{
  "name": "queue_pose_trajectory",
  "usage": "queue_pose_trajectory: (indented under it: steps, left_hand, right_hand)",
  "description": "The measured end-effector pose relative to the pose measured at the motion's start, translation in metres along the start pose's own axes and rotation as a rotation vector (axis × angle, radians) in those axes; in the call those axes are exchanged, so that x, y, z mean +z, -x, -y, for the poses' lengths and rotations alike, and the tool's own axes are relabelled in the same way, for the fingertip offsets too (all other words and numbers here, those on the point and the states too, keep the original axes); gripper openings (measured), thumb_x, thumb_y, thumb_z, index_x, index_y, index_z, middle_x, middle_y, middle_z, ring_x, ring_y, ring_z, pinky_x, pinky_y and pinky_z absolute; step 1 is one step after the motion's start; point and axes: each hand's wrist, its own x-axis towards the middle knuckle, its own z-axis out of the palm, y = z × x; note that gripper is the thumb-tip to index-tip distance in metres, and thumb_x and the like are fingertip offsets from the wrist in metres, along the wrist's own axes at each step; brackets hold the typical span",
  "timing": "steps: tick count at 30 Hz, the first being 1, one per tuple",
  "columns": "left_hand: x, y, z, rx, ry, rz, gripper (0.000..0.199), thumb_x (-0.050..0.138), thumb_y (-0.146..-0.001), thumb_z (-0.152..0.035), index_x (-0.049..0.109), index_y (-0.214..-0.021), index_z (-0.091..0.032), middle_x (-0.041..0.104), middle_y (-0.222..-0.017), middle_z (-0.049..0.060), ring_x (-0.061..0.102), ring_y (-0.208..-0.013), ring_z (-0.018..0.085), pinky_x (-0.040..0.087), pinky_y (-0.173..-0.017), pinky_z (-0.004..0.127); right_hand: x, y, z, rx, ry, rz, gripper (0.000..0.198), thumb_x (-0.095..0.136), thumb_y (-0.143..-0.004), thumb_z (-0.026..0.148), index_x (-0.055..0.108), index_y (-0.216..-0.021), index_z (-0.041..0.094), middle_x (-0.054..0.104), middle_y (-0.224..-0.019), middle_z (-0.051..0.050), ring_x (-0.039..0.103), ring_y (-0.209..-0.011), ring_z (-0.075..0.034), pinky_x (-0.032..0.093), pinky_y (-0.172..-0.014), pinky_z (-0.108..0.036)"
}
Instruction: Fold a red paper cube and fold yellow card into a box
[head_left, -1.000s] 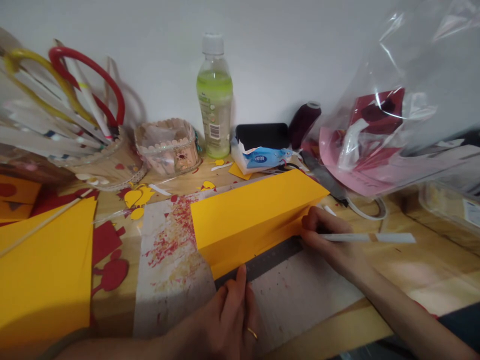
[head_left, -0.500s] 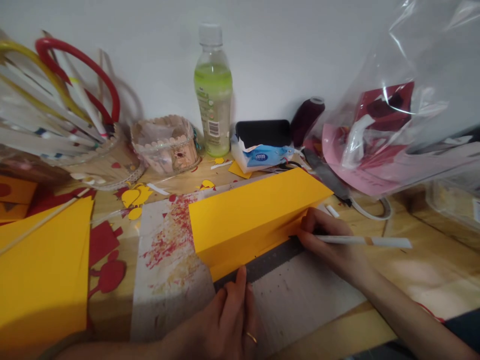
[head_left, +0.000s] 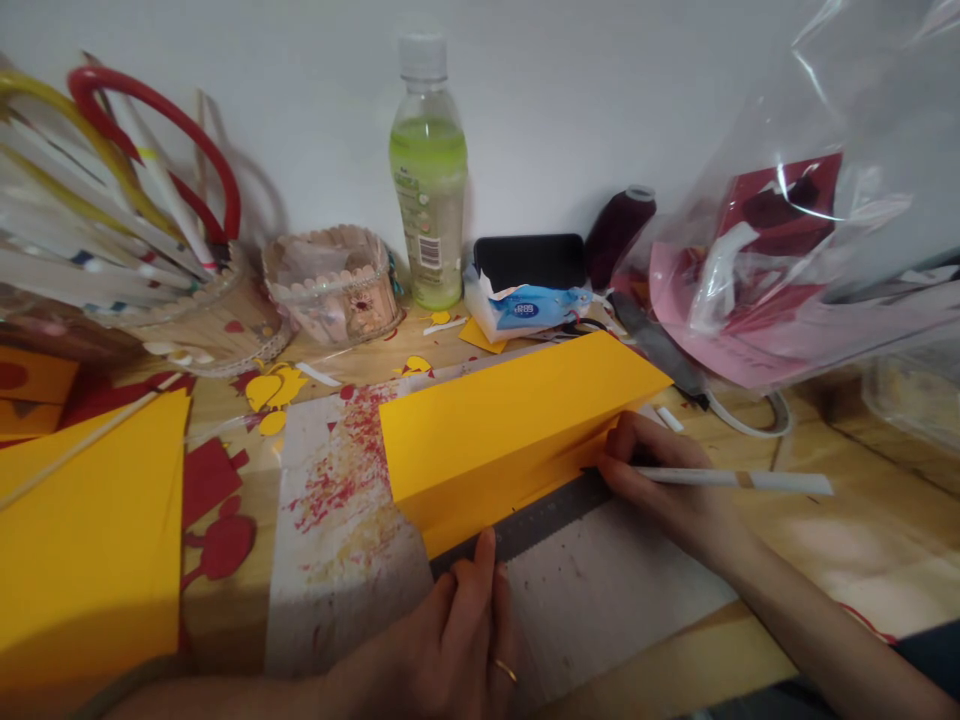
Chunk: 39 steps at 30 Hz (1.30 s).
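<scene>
A folded sheet of yellow paper [head_left: 510, 415] stands partly raised, its crease running lengthwise. Along its near edge lies a dark ruler [head_left: 525, 527]. My left hand [head_left: 465, 620] presses the ruler down with its fingertips, fingers close together and a ring on one of them. In my right hand [head_left: 660, 480] is a white pen [head_left: 780, 482], pinched with its tip at the paper's lower edge by the ruler's right part. The fingers hide part of the pen's front end. Beneath everything is a pale cutting board [head_left: 615, 590], stained red and yellow.
More yellow sheets [head_left: 90, 530] with a thin stick lie left, beside red paper cutouts [head_left: 225, 540]. Behind stand a pen holder [head_left: 217, 320] with scissors, a small basket [head_left: 330, 290], a green drink bottle [head_left: 427, 190], a tissue pack [head_left: 517, 308] and a clear plastic bag [head_left: 810, 230].
The view has shifted slightly. Both hands keep their places at the ruler and paper, and the pen tip stays near the same spot.
</scene>
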Motion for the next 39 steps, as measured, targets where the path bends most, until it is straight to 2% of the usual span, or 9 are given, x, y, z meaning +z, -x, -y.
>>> queue_pose_trajectory:
  steps: [6,12,17,20,25,27,29,34,39]
  left_hand:
    - [0.002,0.000,0.000,0.006,0.015,0.001,0.022,0.046,-0.090,-0.014,0.061,-0.101,-0.001,0.071,-0.095,0.016,0.068,-0.080,0.019,0.050,-0.063,0.023]
    - [0.014,0.002,-0.006,-0.039,-0.002,-0.186,0.022,0.043,-0.087,-0.009,0.062,-0.093,0.000,0.072,-0.084,0.016,0.068,-0.079,0.021,0.047,-0.060,0.025]
    - [0.013,0.002,-0.006,-0.032,-0.008,-0.104,0.022,0.045,-0.089,-0.012,0.063,-0.097,-0.002,0.072,-0.090,0.015,0.067,-0.077,0.019,0.047,-0.062,0.025]
    - [0.012,0.002,-0.005,-0.023,-0.019,-0.162,0.022,0.045,-0.088,-0.012,0.064,-0.095,-0.002,0.072,-0.087,0.014,0.067,-0.077,0.019,0.047,-0.062,0.025]
    - [0.004,0.002,-0.003,-0.014,-0.009,0.004,0.025,0.049,-0.091,-0.018,0.061,-0.104,-0.001,0.070,-0.097,0.017,0.065,-0.084,0.020,0.047,-0.068,0.027]
    - [0.002,0.002,-0.001,0.009,0.002,-0.010,0.024,0.048,-0.091,-0.017,0.062,-0.102,-0.001,0.070,-0.096,0.017,0.066,-0.082,0.019,0.047,-0.067,0.026]
    - [0.001,0.001,0.000,0.028,0.010,-0.017,0.024,0.048,-0.091,-0.016,0.062,-0.101,0.000,0.071,-0.095,0.017,0.067,-0.080,0.019,0.048,-0.065,0.026]
    - [-0.002,0.000,0.003,0.025,0.011,-0.008,0.025,0.046,-0.090,-0.013,0.061,-0.103,0.001,0.070,-0.096,0.017,0.067,-0.086,0.023,0.049,-0.067,0.028]
    - [-0.001,0.002,0.004,0.050,0.032,-0.036,0.026,0.046,-0.088,-0.014,0.061,-0.103,0.001,0.069,-0.099,0.021,0.066,-0.087,0.025,0.048,-0.069,0.032]
  right_hand:
    - [-0.001,-0.001,0.003,0.001,-0.007,-0.005,0.023,0.054,-0.075,0.020,0.038,-0.059,0.022,0.041,-0.054,0.004,0.036,-0.050,-0.010,0.027,-0.046,-0.025]
    - [0.000,-0.001,0.001,-0.004,0.000,-0.006,0.023,0.055,-0.075,0.020,0.038,-0.059,0.022,0.042,-0.055,0.004,0.037,-0.051,-0.010,0.028,-0.047,-0.025]
    - [0.000,-0.001,-0.001,0.010,-0.011,-0.003,0.025,0.055,-0.075,0.020,0.036,-0.060,0.022,0.040,-0.055,0.005,0.036,-0.051,-0.010,0.026,-0.046,-0.025]
    - [-0.001,0.000,0.000,-0.004,-0.009,-0.002,0.024,0.054,-0.076,0.020,0.036,-0.060,0.022,0.040,-0.055,0.005,0.036,-0.051,-0.010,0.026,-0.046,-0.025]
    - [-0.001,0.001,0.002,-0.001,0.008,0.020,0.022,0.054,-0.074,0.020,0.038,-0.059,0.022,0.041,-0.053,0.005,0.036,-0.050,-0.010,0.026,-0.045,-0.025]
    - [0.000,0.000,0.001,0.005,0.004,0.017,0.021,0.055,-0.072,0.019,0.039,-0.058,0.022,0.041,-0.053,0.005,0.036,-0.049,-0.010,0.026,-0.045,-0.025]
    - [0.000,-0.001,0.000,0.026,-0.063,-0.025,0.023,0.057,-0.071,0.018,0.039,-0.057,0.022,0.041,-0.053,0.004,0.036,-0.050,-0.010,0.025,-0.045,-0.025]
    - [-0.001,-0.003,0.002,0.131,-0.469,-0.298,0.033,0.063,-0.070,0.027,0.034,-0.054,0.022,0.033,-0.047,0.005,0.030,-0.045,-0.009,0.021,-0.043,-0.026]
    - [-0.015,0.001,0.007,0.133,-0.568,-0.530,0.039,0.066,-0.070,0.033,0.033,-0.052,0.022,0.026,-0.043,0.006,0.023,-0.040,-0.008,0.018,-0.040,-0.026]
